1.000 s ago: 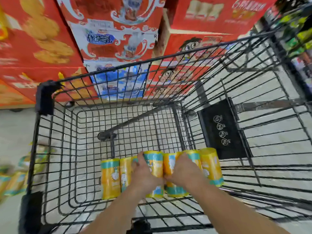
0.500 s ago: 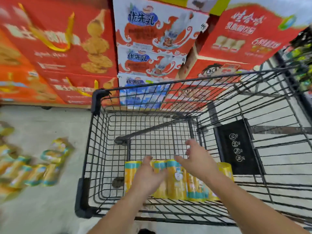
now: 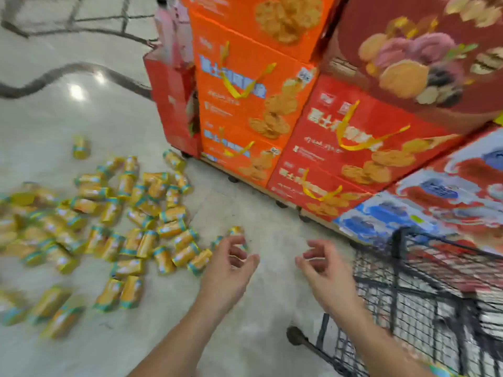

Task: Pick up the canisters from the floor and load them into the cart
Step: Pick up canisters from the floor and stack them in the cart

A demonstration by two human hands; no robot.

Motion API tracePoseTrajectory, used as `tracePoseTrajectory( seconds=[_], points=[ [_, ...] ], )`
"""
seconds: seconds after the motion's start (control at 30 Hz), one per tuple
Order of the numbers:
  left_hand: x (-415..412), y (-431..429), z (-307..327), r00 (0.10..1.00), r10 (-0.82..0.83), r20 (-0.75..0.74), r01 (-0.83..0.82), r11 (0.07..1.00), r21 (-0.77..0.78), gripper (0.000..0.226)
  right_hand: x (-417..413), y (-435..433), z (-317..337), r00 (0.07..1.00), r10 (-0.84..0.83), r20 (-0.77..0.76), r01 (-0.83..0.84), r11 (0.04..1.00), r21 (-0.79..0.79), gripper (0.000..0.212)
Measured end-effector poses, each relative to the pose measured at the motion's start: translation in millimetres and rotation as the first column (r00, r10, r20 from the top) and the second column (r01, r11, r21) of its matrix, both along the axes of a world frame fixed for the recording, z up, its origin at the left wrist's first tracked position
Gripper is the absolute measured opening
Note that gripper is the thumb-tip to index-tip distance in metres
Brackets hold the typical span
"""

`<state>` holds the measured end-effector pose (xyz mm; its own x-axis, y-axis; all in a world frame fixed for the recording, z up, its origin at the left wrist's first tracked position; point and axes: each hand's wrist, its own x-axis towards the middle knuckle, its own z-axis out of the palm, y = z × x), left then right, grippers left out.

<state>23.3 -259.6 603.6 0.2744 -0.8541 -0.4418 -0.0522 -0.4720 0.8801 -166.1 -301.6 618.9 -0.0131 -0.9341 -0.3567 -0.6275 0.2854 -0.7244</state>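
Head view: both hands' fingers (image 3: pixel 313 254) curl open, empty; canisters (image 3: pixel 130 219) lie left on floor (image 3: pixel 258 295).

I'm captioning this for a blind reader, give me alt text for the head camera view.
Two empty bare hands, left hand and right hand, reach out over a pale polished floor toward a scattered pile of yellow cylindrical snack canisters with teal bands. A black wire shopping cart stands at right, below stacked red and orange cardboard biscuit boxes.

Motion-blurred throughout: canisters (image 3: pixel 114 227) smeared, labels unreadable, pile cut off at left edge. Cart (image 3: pixel 424 303) cropped at right and bottom, inside hidden. Box (image 3: pixel 351 142) print illegible. One canister partly hidden behind left hand (image 3: pixel 227 270).
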Motion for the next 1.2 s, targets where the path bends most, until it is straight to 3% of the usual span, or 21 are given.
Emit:
tracePoseTrajectory(
  seconds=[0.13,0.23,0.43,0.6,0.77,0.93,1.1,1.2],
  points=[
    [105.9,18.4,-60.9,0.993,0.042,0.109,-0.059,0.986,0.156,0.041,88.6,6.3,-66.9,1.0,0.011,0.007,-0.012,0.979,0.202,0.032],
    [149.6,26.2,-128.3,0.982,-0.015,0.188,-0.033,0.968,0.247,0.052,126.2,12.7,-140.5,0.998,-0.054,-0.012,0.055,0.928,0.369,0.037],
    [174.4,15.7,-288.7,0.937,-0.205,0.282,0.077,0.91,0.407,0.065,166.9,-1.4,-314.2,0.937,-0.345,-0.057,0.291,0.679,0.674,0.047],
    [167.8,-17.1,-445.8,0.903,-0.268,0.336,0.095,0.886,0.453,0.075,181.9,-20.2,-482.7,0.898,-0.43,-0.097,0.35,0.562,0.75,0.071],
    [150.3,-52.0,-573.9,0.853,-0.328,0.406,0.101,0.867,0.488,0.072,188.8,-20.1,-619.4,0.885,-0.45,-0.121,0.392,0.577,0.717,0.128],
    [128.9,-70.2,-633.8,0.696,-0.466,0.546,0.161,0.842,0.514,0.078,205.3,-33.5,-666.0,0.818,-0.569,-0.085,0.459,0.555,0.694,0.111],
    [116.9,-76.0,-651.2,0.544,-0.506,0.669,0.074,0.823,0.563,0.083,205.8,-37.0,-678.9,0.803,-0.589,-0.094,0.481,0.546,0.686,0.08],
    [113.9,-78.8,-653.6,0.509,-0.524,0.683,0.044,0.809,0.587,0.079,200.6,-33.2,-678.4,0.815,-0.573,-0.085,0.464,0.558,0.688,0.078]
  ],
)
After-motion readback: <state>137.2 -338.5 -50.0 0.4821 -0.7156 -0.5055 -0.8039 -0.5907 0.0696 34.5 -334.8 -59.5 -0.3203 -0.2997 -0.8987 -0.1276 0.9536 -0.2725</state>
